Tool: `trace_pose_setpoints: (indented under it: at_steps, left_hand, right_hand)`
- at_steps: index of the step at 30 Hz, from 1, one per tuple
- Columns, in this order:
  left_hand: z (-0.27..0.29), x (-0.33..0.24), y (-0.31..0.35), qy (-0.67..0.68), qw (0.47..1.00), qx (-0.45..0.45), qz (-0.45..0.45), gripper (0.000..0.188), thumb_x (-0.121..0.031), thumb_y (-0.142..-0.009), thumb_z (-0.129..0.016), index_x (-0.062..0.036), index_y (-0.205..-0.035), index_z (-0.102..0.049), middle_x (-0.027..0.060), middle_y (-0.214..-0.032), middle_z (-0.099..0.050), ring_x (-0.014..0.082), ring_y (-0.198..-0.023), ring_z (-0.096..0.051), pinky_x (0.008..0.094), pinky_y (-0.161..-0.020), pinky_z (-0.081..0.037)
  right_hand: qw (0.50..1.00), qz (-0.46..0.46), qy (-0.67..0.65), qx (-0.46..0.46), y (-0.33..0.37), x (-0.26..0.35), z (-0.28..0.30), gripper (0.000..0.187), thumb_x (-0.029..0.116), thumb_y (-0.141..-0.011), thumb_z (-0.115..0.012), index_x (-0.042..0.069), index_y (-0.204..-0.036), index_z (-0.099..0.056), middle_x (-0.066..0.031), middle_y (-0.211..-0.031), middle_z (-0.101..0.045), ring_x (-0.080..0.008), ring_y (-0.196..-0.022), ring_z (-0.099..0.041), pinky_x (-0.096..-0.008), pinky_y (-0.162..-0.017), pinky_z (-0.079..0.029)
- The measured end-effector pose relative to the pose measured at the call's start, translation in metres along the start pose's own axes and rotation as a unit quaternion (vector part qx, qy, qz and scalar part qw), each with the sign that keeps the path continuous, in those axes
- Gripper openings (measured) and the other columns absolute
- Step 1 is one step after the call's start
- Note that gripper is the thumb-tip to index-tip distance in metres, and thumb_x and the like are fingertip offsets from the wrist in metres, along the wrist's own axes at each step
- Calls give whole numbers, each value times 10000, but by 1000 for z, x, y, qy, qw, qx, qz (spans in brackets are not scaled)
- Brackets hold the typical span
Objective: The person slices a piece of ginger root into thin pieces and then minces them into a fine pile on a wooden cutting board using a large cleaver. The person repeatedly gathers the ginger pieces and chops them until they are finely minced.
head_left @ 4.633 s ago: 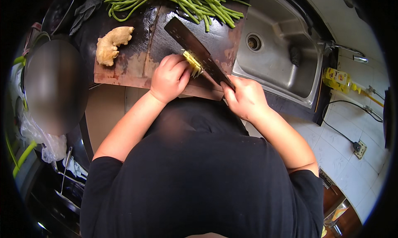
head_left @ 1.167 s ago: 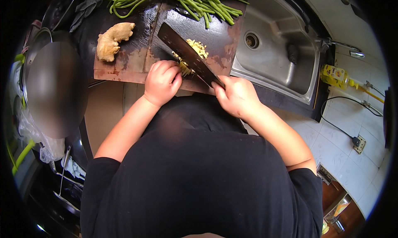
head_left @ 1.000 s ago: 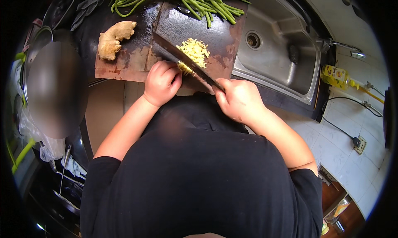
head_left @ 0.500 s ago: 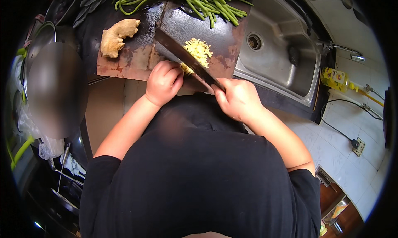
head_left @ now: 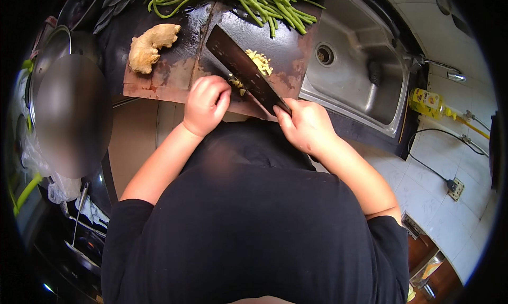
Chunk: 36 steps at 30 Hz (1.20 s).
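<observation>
My right hand (head_left: 307, 123) grips the handle of a dark, wide-bladed cleaver (head_left: 244, 68). The blade slants up and left over the counter, its broad face turned upward. Beyond the blade lies a heap of finely chopped pale yellow bits (head_left: 261, 62), partly covered by it. A few more yellow pieces (head_left: 239, 85) sit on the near side, between blade and my left hand (head_left: 206, 105). That hand is closed at the counter's front edge with its fingers curled; whatever may be in them is hidden. A knobbly ginger root (head_left: 151, 47) rests farther left.
Long green beans (head_left: 248, 5) lie across the back of the wet dark counter (head_left: 180, 71). To the right is a steel sink (head_left: 344, 76) with a tap (head_left: 447, 68); a yellow bottle (head_left: 427, 103) stands beside it. Pans and a ladle (head_left: 79, 216) are at the left.
The cleaver has tilted flatter, showing more of its face and covering more of the chopped heap. My left hand has drawn slightly back from the yellow pieces.
</observation>
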<state>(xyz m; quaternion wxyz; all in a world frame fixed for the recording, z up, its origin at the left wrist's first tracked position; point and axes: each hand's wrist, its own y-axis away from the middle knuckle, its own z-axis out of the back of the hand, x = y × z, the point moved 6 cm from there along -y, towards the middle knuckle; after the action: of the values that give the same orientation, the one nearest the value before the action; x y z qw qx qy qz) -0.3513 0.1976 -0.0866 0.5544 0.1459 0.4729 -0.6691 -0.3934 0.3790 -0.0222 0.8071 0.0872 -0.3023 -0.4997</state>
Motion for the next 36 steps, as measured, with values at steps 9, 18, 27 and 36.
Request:
trace_pose_setpoints:
  at_steps: [9, 18, 27, 36]
  left_hand:
    - [25, 27, 2, -46, 991, -95, 78, 127, -13, -819, -631, -26, -932, -574, 115, -834, -616, 283, -722, -589, 351, -660, -479]
    - [16, 23, -8, -52, 992, -55, 99, 83, -77, -823, -631, -60, -904, -616, 101, -817, -650, 296, -747, -618, 378, -664, -492]
    - [1, 21, -19, -69, 991, -16, 114, 82, -103, -805, -643, -107, -882, -615, 49, -803, -651, 256, -750, -627, 362, -660, -494]
    - [-8, 18, -28, -131, 990, -3, 44, 136, -141, -770, -666, -108, -889, -609, 46, -864, -595, 262, -817, -579, 373, -720, -474]
  right_hand:
    - [995, 52, 83, 3, 2, 14, 4, 221, 256, -871, -536, 51, -864, -619, -171, -709, -648, -361, -685, -642, -458, -640, -516]
    - [996, -13, 83, -3, -3, 4, 16, 251, 261, -887, -529, 28, -896, -622, -219, -729, -627, -408, -704, -611, -481, -661, -488]
    - [996, -40, 67, -35, -6, -11, 19, 301, 303, -904, -526, 17, -895, -620, -231, -756, -628, -416, -773, -612, -478, -704, -482]
    - [994, -40, 96, -38, -7, -15, 23, 263, 274, -887, -520, 38, -912, -632, -201, -749, -651, -389, -743, -636, -473, -706, -505]
